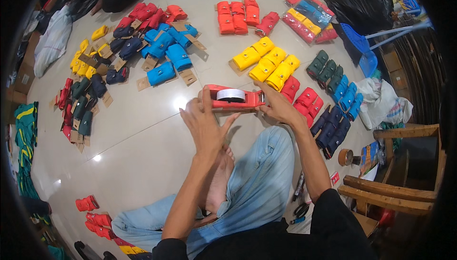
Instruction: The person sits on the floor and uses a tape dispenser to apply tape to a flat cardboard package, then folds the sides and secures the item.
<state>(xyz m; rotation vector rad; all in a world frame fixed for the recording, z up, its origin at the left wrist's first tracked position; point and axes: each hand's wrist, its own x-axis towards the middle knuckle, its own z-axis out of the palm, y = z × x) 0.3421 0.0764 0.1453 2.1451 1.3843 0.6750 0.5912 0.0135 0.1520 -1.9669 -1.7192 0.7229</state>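
A red tape dispenser [253, 100] with a white roll of tape [231, 94] in it is held above the tiled floor, in front of the crossed legs. My left hand [209, 120] grips its left end, with the thumb spread away from it. My right hand [276, 103] holds the other end, beside the metal cutting edge. Rolled yellow fabric pouches [264, 69] with snap buttons lie just beyond my right hand, and rolled red pouches [309, 101] lie to its right. Rolled blue pouches [160, 73] with cardboard tags lie farther off to the left.
Dark green pouches [323, 68] and navy pouches [330, 128] lie in rows at right. A blue dustpan [367, 61], a black plastic bag [360, 3], a roll of brown tape [345, 157] and a wooden frame [389, 195] stand or lie at the right side. Scissors [301, 210] lie near my right elbow.
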